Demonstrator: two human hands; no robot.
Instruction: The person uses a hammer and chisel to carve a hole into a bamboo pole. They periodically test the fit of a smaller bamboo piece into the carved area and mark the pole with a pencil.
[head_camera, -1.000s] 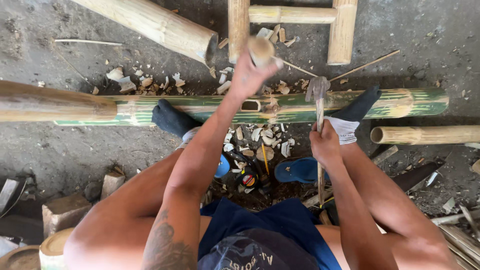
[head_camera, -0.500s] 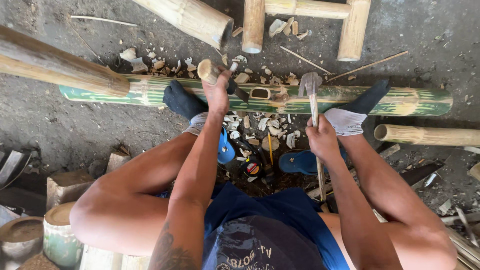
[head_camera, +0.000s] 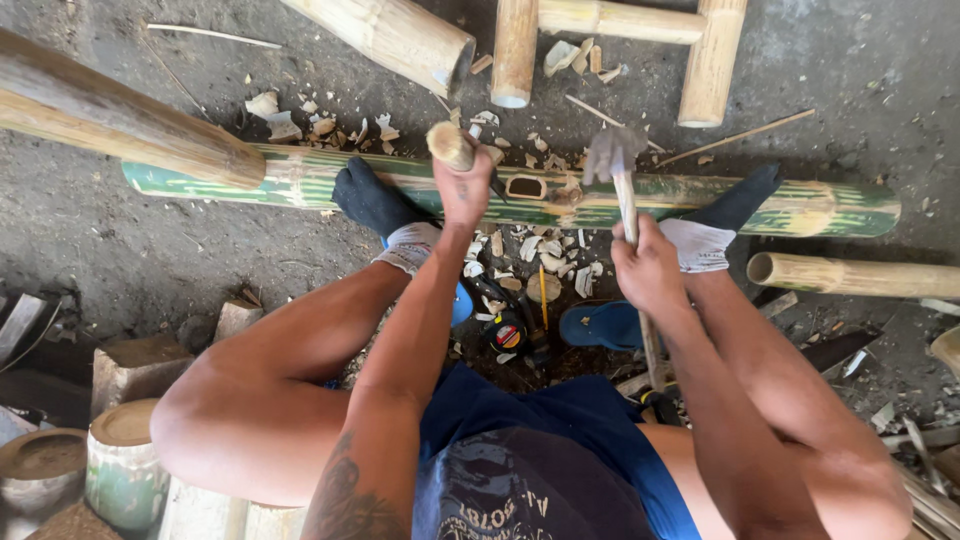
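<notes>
A green striped bamboo pole (head_camera: 800, 205) lies across the ground, pinned under both of my socked feet. A small rectangular hole (head_camera: 525, 186) is cut in its middle. My left hand (head_camera: 465, 192) grips a chisel with a round wooden handle (head_camera: 449, 145), its blade end angled toward the hole's left side. My right hand (head_camera: 648, 270) is closed around the shaft of a hammer, and the metal hammer head (head_camera: 610, 152) hovers just above the pole, right of the hole.
Pale bamboo poles (head_camera: 400, 35) and a joined bamboo frame (head_camera: 620, 20) lie beyond. Another pole (head_camera: 850, 274) is at right. Wood chips, a tape measure (head_camera: 508, 331), a pencil (head_camera: 543, 292) and a blue sandal (head_camera: 600, 325) lie between my legs. Cut bamboo stumps (head_camera: 125, 460) stand at lower left.
My left hand has come down with the chisel from above the pole to beside the hole. The hammer in my right hand has barely moved.
</notes>
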